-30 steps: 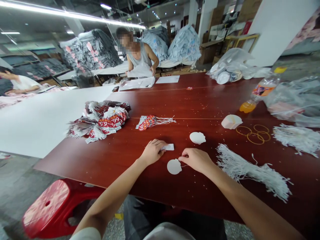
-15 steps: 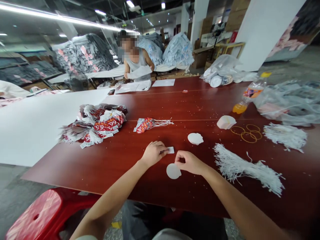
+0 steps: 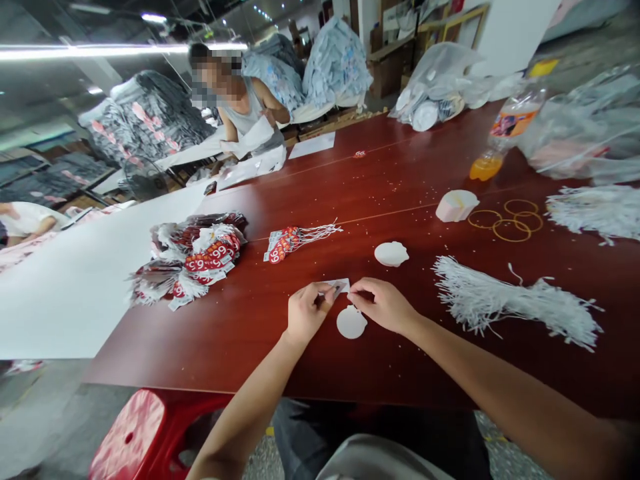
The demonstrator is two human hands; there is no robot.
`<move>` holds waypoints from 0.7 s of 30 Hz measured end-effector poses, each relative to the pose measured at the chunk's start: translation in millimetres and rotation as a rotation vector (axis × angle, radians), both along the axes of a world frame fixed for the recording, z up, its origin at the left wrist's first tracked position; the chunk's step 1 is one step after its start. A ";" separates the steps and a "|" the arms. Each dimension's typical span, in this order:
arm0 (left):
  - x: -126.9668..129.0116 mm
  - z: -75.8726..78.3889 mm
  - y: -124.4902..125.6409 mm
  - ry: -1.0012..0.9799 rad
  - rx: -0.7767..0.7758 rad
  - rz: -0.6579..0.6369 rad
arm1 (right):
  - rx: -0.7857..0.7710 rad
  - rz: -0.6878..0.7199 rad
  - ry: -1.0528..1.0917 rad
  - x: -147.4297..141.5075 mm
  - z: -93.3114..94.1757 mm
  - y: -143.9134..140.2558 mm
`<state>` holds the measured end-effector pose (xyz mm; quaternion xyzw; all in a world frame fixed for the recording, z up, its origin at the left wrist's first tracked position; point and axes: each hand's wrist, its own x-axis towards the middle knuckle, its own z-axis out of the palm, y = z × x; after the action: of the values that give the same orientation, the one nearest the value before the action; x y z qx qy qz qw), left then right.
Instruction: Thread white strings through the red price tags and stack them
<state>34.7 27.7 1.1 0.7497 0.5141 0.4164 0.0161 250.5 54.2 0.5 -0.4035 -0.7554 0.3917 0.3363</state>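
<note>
Between my left thumb and fingers is a small white label [image 3: 342,285], partly covered by them. My left hand [image 3: 307,308] is closed in a pinch on it. At the label's right end the fingertips of my right hand [image 3: 384,303] are pinched together, seemingly on its edge. Just below them lies a round white tag [image 3: 351,323] with a notched edge. Farther up, a small stack of similar white tags [image 3: 391,253] rests on the table. Red printed tags [image 3: 283,245] with white strings lie fanned out beyond my left hand.
A large heap of red tags [image 3: 213,257] sits at the left. To the right are a bundle of white strings [image 3: 520,297], yellow rubber bands [image 3: 513,230], a taller tag stack [image 3: 456,205] and an orange drink bottle [image 3: 505,130]. A person [image 3: 250,107] stands across the table [image 3: 240,340].
My right hand has moved from the round tag up to the label's end. My left hand has tilted the label. The camera view has turned and shifted.
</note>
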 end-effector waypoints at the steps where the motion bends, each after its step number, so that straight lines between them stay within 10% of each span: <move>1: 1.4 -1.3 -1.7 -0.015 -0.016 -0.021 | 0.087 -0.024 -0.037 -0.3 2.1 -1.3; 6: 10.2 -4.3 -3.4 0.040 0.023 -0.113 | 0.225 -0.098 -0.218 -3.9 7.5 -5.5; 13: 9.3 -5.0 -2.3 0.096 0.067 -0.223 | 0.028 -0.123 -0.158 2.2 2.7 0.1; 21: 21.9 -11.2 -33.0 0.328 -0.046 -0.367 | -0.356 0.439 0.186 34.8 38.2 -2.7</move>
<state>56.6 -5.3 -10.1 0.8875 0.3745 0.2673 0.0250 285.3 51.5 38.7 -0.2452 -0.7101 0.6167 0.2352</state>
